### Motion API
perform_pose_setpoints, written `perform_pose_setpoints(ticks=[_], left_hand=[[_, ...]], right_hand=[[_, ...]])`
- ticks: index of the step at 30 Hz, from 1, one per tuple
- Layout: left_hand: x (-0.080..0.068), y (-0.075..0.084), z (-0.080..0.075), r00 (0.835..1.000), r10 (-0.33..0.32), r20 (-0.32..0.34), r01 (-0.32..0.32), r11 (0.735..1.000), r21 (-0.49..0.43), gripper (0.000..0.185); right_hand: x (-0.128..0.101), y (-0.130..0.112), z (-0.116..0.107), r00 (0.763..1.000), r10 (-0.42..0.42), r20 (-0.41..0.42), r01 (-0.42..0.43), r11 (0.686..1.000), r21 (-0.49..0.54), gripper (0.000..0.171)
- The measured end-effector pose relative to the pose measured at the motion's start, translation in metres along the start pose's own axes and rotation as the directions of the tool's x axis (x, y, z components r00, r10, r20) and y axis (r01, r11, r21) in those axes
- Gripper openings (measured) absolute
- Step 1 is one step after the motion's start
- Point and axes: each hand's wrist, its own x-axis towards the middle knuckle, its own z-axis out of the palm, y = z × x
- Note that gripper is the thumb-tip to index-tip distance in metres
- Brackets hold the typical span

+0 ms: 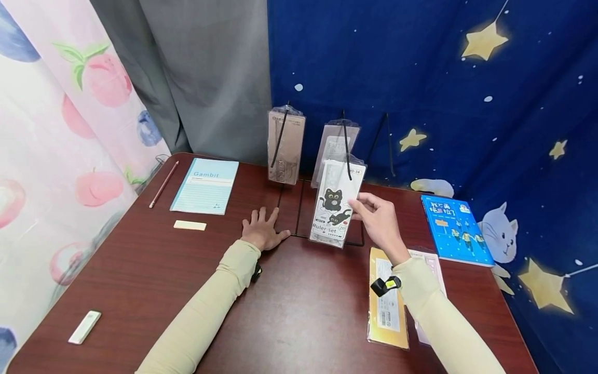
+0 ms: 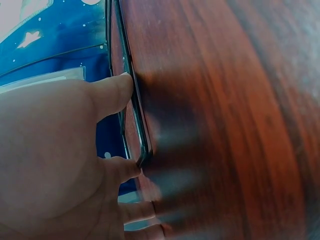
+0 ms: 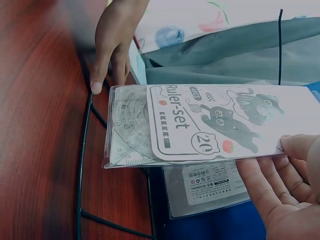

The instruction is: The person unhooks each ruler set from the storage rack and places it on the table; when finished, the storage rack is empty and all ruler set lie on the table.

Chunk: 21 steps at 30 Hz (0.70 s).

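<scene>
Near desk [image 1: 299, 311] far edge: right hand [image 1: 380, 221] pinches ruler-set pack [image 1: 337, 205] by side; light, slick, bendy sleeve. Left hand [image 1: 262, 231] flat, steadying wire rack [image 1: 299, 208].

A clear-packed ruler set [image 1: 337, 205] with black cats hangs upright on the rack's hook.

Even, bright indoor light from above, soft shadows. Head view sharp, with wide-angle bending at the edges. Left wrist view blurred and too close, the table [image 2: 240, 125] smeared, finger shadows on it. Right wrist view fairly sharp, mild glare on the ruler-set pack [image 3: 200, 125].
</scene>
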Motion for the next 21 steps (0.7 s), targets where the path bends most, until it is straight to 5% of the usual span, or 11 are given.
perform_pose_setpoints(ticks=[21], left_hand=[[0.003,-0.001,0.003,1.000,0.003,-0.022,-0.003,1.000,0.009,0.082]], right_hand=[[-0.025,-0.007,-0.006,0.999,0.033,0.031,-0.031,0.997,-0.066,0.026]])
